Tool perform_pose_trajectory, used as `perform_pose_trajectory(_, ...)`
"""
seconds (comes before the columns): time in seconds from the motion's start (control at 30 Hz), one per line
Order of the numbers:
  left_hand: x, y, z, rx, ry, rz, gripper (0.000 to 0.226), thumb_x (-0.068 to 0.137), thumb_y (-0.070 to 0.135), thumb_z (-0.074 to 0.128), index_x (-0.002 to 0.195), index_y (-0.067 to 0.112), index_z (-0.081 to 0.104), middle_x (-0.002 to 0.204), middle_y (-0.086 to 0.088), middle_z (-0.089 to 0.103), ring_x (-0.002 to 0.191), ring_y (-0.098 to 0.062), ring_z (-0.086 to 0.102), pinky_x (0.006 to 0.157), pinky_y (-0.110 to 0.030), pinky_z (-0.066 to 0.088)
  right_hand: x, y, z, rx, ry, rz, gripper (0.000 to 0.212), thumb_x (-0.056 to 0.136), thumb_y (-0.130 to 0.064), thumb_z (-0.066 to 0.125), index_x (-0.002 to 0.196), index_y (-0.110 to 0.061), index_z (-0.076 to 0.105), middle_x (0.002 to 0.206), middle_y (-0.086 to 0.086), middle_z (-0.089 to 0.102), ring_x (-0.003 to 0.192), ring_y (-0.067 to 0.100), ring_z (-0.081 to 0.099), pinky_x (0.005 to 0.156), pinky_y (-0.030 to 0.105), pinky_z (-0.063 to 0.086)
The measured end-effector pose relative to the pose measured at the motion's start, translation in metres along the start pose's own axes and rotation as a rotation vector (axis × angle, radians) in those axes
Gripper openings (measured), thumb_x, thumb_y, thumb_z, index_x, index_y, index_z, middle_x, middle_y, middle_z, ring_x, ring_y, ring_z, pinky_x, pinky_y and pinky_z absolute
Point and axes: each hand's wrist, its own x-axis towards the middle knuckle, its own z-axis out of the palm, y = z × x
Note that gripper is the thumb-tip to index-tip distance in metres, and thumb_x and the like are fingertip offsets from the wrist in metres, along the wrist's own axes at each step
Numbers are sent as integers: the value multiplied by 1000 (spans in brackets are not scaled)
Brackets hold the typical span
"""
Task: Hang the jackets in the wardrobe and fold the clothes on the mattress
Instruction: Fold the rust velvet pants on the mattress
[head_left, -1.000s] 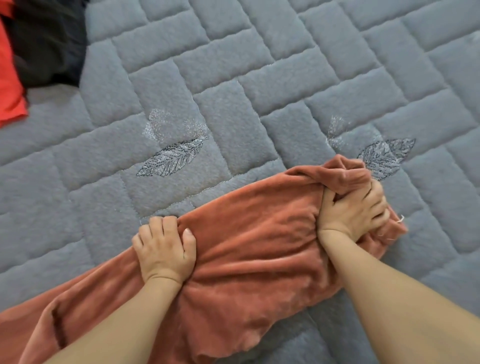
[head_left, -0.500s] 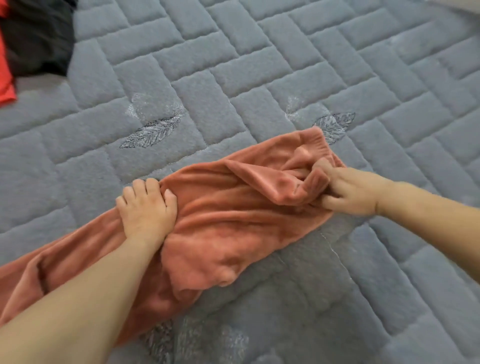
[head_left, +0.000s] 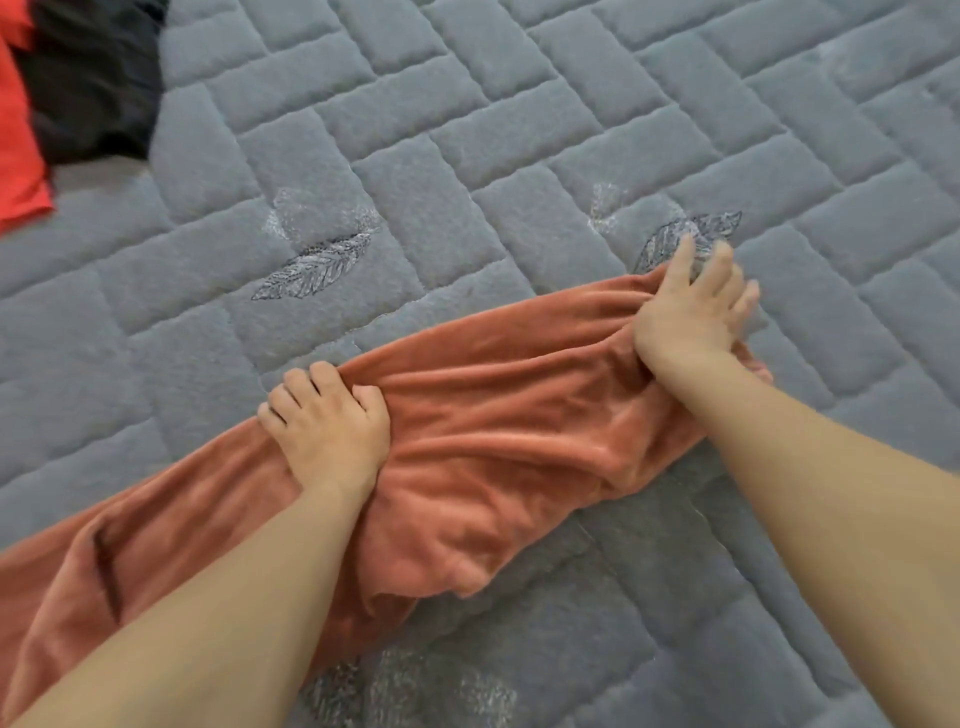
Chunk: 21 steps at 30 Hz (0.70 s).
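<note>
Folding step: rust-orange plush garment (head_left: 509, 441) on grey quilted mattress (head_left: 519, 130). Left hand (head_left: 332, 426) grips fabric; right hand (head_left: 685, 317) flat, fingers spread, smoothing end. Next: fold over.

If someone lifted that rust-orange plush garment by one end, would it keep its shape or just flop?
Probably flop: the orange garment lies in soft wrinkles and bunches under the left hand. It looks fairly light, since the right hand flattens one end with spread fingers. Its fleecy pile likely clings to the fuzzy grey mattress cover rather than sliding.
</note>
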Motion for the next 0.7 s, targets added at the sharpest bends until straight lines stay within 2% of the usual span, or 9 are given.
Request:
perform_pose_trajectory(0.07,2,2,5,-34,18,-20,35,81,35,36,93,5,51,100,-23,53,97,-40,48,94,-52,33,-33,-34,12,108,202,-235,76,79,-14,45,152,-7,27,157,22,21,145,37,21,119,52,-1)
perform_pose_trajectory(0.1,3,2,7,-35,22,-25,35,80,35,37,93,6,51,100,-23,53,97,-39,48,95,-52,33,-58,-50,22,164,202,-406,75,78,-19,48,150,-7,32,157,20,25,145,35,23,119,52,1)
perform_pose_trajectory(0.17,4,0,9,-35,32,-28,34,79,36,39,94,7,51,100,-21,53,97,-38,48,95,-52,34,-103,-73,46,150,56,-668,72,80,-30,52,148,-11,39,157,13,30,146,30,26,121,51,8)
perform_pose_trajectory(0.2,4,0,10,-39,37,-22,34,78,36,41,93,8,51,99,-21,53,96,-38,48,95,-52,35,-115,-78,55,116,-1,-709,71,80,-33,52,148,-13,41,157,10,31,146,28,27,121,51,11)
perform_pose_trajectory(0.3,6,0,15,-33,42,-9,32,77,36,43,92,9,51,97,-19,53,95,-36,48,95,-52,35,-103,-79,72,98,-48,-667,74,76,-36,47,148,-16,42,156,9,34,146,27,26,120,52,12)
perform_pose_trajectory(0.53,8,0,14,-60,41,17,32,78,37,41,93,11,53,97,-17,53,95,-35,47,96,-52,35,-97,-82,76,109,-1,-694,74,75,-35,45,147,-16,43,156,9,35,146,28,28,120,52,11)
perform_pose_trajectory(0.7,10,-2,5,-98,-83,5,35,79,39,38,93,11,53,99,-16,54,97,-36,48,99,-52,33,-96,-83,79,58,15,-676,73,77,-35,41,148,-16,40,156,10,34,145,29,27,120,52,9)
